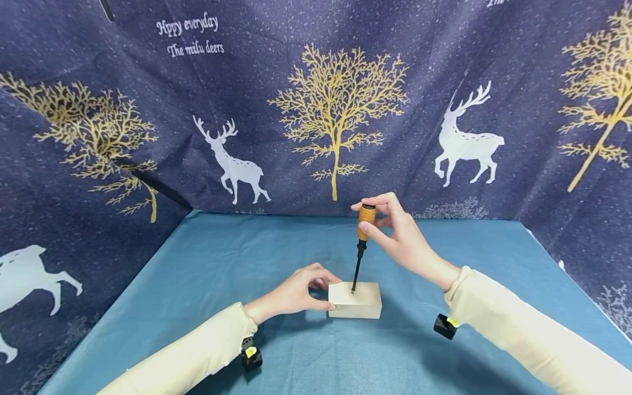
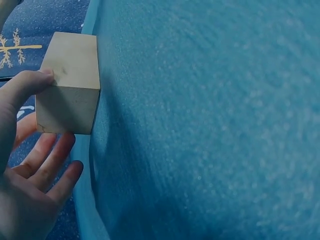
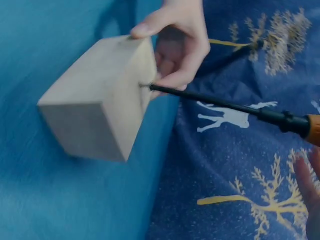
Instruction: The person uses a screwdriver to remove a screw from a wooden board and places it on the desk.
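Observation:
A pale wooden block (image 1: 354, 311) lies on the blue cloth, its left end pinched between the thumb and fingers of my left hand (image 1: 302, 289). My right hand (image 1: 406, 237) holds a screwdriver (image 1: 366, 224) by its orange-brown handle, thumb in front and fingers round the back and top. The black shaft slants slightly, its tip down at the block's upper face near the middle. In the right wrist view the screwdriver (image 3: 215, 102) meets the block (image 3: 82, 75) at a small dark spot. The left wrist view shows the thumb at an edge of the block (image 2: 75, 60).
Blue cloth (image 1: 197, 247) covers the table. Behind it hangs a dark blue curtain (image 1: 296, 33) printed with white deer and golden trees. A small black camera (image 1: 252, 359) sits below the left wrist, another black camera (image 1: 445, 326) below the right.

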The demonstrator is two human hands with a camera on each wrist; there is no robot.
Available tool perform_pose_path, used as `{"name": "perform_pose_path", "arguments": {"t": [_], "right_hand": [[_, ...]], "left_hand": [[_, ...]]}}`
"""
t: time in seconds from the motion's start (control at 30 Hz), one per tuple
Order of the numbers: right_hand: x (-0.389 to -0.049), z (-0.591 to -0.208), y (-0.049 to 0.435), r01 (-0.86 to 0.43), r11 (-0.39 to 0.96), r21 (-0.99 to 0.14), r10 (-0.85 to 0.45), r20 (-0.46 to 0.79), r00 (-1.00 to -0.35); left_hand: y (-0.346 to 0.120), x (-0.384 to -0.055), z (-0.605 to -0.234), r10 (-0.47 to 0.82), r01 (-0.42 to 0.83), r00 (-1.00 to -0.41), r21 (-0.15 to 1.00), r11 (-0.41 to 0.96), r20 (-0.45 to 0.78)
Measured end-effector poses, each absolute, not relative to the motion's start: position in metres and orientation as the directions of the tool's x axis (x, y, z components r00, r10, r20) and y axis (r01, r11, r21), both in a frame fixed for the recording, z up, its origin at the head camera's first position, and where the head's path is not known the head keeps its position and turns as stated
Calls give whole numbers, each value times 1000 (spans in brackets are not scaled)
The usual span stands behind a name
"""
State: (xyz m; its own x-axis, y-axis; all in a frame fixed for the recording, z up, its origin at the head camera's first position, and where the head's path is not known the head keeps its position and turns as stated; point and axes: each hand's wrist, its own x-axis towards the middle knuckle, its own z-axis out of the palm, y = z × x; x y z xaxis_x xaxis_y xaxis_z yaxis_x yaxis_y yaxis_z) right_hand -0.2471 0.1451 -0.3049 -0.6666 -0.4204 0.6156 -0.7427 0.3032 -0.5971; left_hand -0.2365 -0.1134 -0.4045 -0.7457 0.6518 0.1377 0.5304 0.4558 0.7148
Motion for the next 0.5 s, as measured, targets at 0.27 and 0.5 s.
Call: {"name": "perform_pose_path", "arguments": {"t": [0.27, 0.5], "right_hand": [[-235, -299, 135, -639, 406, -653, -227, 606, -763], [-227, -293, 138, -597, 283, -751, -228, 552, -802]], "left_hand": [[-113, -237, -406, 643, 523, -754, 714, 465, 134], [-113, -237, -405, 647, 520, -751, 718, 462, 128]]}}
